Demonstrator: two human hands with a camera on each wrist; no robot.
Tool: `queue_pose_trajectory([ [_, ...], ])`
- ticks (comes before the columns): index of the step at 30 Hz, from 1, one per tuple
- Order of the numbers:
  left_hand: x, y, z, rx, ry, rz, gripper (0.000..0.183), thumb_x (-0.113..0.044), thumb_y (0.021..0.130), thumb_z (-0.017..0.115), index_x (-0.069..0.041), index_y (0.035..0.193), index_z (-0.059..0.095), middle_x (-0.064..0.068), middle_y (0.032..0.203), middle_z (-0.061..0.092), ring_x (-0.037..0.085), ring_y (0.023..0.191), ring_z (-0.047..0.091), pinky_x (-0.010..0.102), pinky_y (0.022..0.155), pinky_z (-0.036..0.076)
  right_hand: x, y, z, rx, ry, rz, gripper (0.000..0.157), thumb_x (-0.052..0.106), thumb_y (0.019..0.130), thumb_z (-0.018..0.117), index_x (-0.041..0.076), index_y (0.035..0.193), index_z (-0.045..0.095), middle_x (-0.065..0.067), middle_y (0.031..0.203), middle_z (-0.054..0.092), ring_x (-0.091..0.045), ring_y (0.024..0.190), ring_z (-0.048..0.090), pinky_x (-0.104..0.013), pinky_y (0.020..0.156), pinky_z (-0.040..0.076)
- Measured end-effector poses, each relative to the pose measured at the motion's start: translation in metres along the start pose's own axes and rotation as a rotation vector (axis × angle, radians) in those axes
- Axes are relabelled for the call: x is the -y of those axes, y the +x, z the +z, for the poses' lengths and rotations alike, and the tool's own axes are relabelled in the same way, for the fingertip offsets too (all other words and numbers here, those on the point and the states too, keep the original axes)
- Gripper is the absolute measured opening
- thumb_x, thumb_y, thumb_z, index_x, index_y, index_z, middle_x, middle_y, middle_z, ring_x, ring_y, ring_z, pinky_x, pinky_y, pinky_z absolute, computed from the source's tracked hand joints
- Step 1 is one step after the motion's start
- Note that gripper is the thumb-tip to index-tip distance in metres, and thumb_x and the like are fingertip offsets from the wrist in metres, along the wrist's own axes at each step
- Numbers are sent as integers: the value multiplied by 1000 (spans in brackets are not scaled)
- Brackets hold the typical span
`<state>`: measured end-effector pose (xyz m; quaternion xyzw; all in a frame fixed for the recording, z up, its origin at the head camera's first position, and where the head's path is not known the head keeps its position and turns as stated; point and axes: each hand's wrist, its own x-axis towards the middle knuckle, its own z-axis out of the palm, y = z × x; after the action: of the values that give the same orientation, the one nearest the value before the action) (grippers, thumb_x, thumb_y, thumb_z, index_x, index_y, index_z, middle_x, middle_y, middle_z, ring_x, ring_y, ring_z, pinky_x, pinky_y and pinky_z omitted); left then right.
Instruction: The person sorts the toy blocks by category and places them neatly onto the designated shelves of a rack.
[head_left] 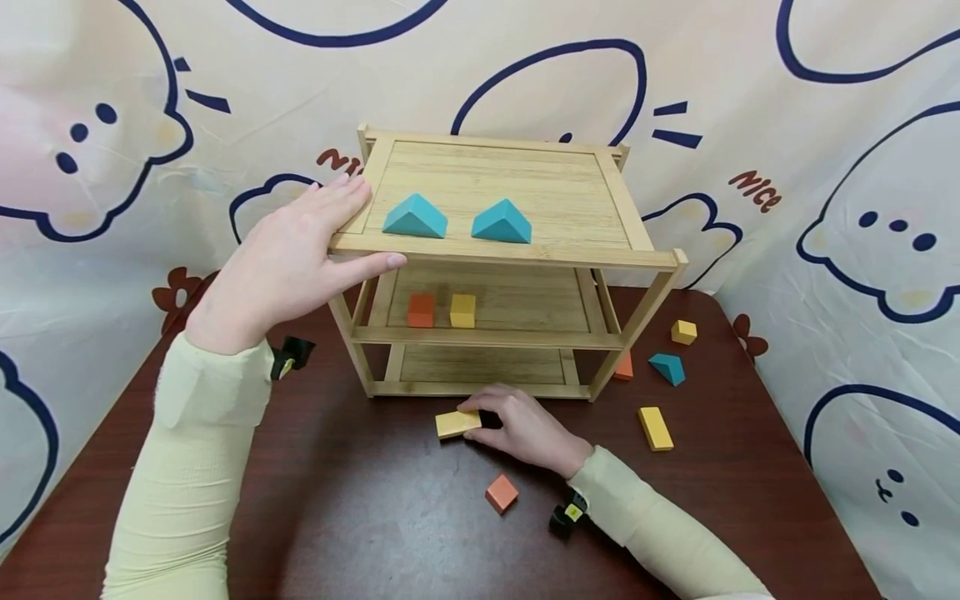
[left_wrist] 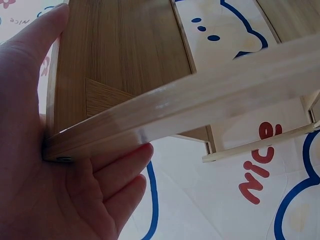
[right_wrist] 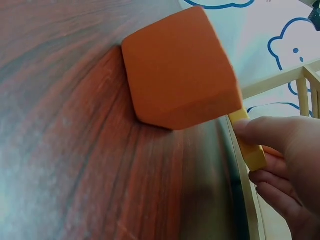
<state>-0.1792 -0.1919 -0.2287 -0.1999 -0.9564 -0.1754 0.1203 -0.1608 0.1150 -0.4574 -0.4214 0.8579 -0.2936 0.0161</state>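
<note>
Yellow block (head_left: 452,425) juts leftward from the right hand (head_left: 528,429), fingers (head_left: 486,399) pinching its right end.

Yellow, orange, turquoise, wood grain

Block (head_left: 450,425) in right fingers (head_left: 483,398): yellow.
Loose cube (head_left: 502,494) near right fingers: orange.
Near prism (head_left: 415,218) and far prism (head_left: 501,222), rightward of left fingers (head_left: 345,200): turquoise.
Shelved cube (head_left: 421,311) below left fingers: orange-red; neighbouring cube (head_left: 462,311): yellow.
Shelf (head_left: 517,175) against left fingers: pale tan, fine-grained.
Tabletop (head_left: 337,517) under right fingers: dark red-brown, streaked.
Backdrop (head_left: 555,92) beyond left fingers: white, navy outlines, rust-red lettering.
</note>
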Motion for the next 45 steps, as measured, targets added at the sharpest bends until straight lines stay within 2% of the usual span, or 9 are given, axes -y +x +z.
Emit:
queue_pose_trajectory([
  [8, 0, 0, 0, -1, -9, -9, 94, -66, 92, 62, -10, 161, 29, 5, 166, 19, 24, 153, 17, 48, 121, 17, 1, 9, 6, -5, 0, 21, 36, 30, 95, 75, 13, 127, 72, 1, 123, 68, -13, 115, 62, -33, 95, 52],
  [14, 0, 0, 0, -4, -8, -6, 94, -66, 92, 62, -10, 161, 29, 4, 166, 19, 24, 153, 17, 48, 121, 17, 3, 16, 10, -49, -29, 8, 36, 29, 94, 77, 11, 125, 73, 0, 119, 70, -13, 112, 64, -31, 93, 52],
  [21, 0, 0, 0, -6, -5, 0, 94, -66, 92, 62, -9, 161, 30, 5, 166, 20, 25, 153, 18, 47, 121, 17, 4, 22, 14, -74, -55, 36, 36, 28, 93, 78, 11, 124, 73, 0, 118, 70, -14, 111, 64, -31, 94, 52],
  [36, 1, 1, 1, -4, -7, 0, 95, -66, 92, 62, -8, 160, 30, 6, 166, 20, 24, 153, 18, 47, 121, 17, 8, 33, 18, -145, -34, 31, 33, 26, 94, 78, 9, 122, 74, -2, 115, 72, -14, 106, 67, -29, 90, 54],
  [45, 2, 1, 2, -8, -7, 5, 95, -66, 92, 62, -8, 160, 30, 6, 166, 21, 23, 153, 17, 47, 121, 17, 6, 42, 19, -156, -11, 80, 33, 24, 94, 78, 8, 122, 74, -4, 116, 72, -15, 106, 68, -29, 89, 54],
])
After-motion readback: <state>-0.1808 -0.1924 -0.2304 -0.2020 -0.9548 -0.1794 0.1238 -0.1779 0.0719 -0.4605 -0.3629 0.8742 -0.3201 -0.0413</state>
